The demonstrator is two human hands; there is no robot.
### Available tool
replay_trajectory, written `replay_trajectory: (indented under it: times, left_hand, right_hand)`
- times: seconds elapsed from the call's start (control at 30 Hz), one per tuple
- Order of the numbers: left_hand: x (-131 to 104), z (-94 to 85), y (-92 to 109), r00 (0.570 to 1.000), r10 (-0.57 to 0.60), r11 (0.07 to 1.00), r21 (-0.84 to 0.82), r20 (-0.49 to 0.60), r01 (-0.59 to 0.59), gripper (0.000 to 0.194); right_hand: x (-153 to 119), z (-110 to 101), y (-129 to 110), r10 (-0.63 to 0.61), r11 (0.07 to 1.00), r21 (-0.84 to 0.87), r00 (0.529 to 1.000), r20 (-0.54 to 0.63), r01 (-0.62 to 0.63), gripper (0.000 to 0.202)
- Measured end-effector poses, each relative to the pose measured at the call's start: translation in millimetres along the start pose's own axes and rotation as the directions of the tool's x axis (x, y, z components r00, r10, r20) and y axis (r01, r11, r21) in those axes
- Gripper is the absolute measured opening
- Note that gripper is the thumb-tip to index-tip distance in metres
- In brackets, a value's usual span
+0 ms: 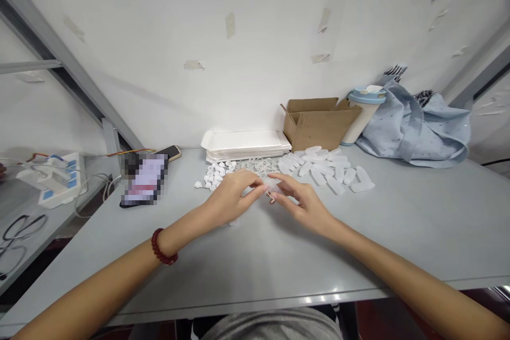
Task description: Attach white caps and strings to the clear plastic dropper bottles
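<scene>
My left hand [235, 196], with a dark red bead bracelet [162, 247] on the wrist, has its thumb and forefinger pinched together. Close by, my right hand [305, 204] curls its thumb and fingers around a small translucent plastic piece [274, 189], partly hidden by the fingers. What the left fingertips pinch is too small to make out. Behind the left hand lies a heap of small white caps [215, 172]. White looped cords [261, 166] are piled in the middle, and clear elongated plastic cases [334, 172] spread to the right. Something small and translucent [233, 222] shows below my left hand.
White flat boxes [247, 143] and an open cardboard box [319, 125] stand against the wall. To their right are a lidded cup [362, 117] and a light blue bag [414, 127]. Phones [145, 180], a power strip [64, 180] and glasses [19, 234] lie at left.
</scene>
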State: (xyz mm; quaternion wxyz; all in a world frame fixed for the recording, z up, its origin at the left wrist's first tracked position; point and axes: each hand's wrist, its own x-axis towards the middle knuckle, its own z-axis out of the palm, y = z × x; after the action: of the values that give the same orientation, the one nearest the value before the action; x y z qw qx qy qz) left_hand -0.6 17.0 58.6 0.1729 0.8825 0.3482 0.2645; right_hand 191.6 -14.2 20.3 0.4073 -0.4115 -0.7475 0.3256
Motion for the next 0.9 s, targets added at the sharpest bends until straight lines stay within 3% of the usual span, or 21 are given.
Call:
replay_trajectory:
  times: [0.2,0.4,0.6,0.73,0.83,0.9]
  left_hand:
    - [3,-2.1,4,0.983,-0.176,0.967,-0.176,0.059,0.184,0.028]
    - [3,-0.6,1,0.970,-0.211,0.909,-0.340,0.119,0.239,0.018]
    - [0,-1.3,4,0.978,-0.193,0.955,-0.212,0.083,0.207,0.018]
    - [-6,-5.8,4,0.981,-0.183,0.961,-0.196,0.066,0.193,0.017]
    - [-12,-7.0,1,0.997,-0.073,0.984,-0.160,0.009,0.074,0.020]
    - [-15,-5.1,-1,0.997,0.042,0.997,-0.068,-0.072,-0.047,0.027]
  right_hand:
    - [-1,1,-1,0.022,0.996,-0.081,1.000,-0.023,-0.023,0.031]
    - [-2,1,-1,-0.017,0.997,-0.069,1.000,-0.023,0.015,0.027]
    - [-3,3,3,0.011,1.000,0.029,0.999,0.039,-0.012,0.025]
    - [-1,4,4,0.075,0.994,0.073,0.997,0.018,-0.076,0.024]
    - [2,1,2,0.166,0.951,0.257,0.985,0.053,-0.174,0.026]
    - [3,-1,-1,0.204,0.852,0.461,0.968,0.143,-0.248,0.027]
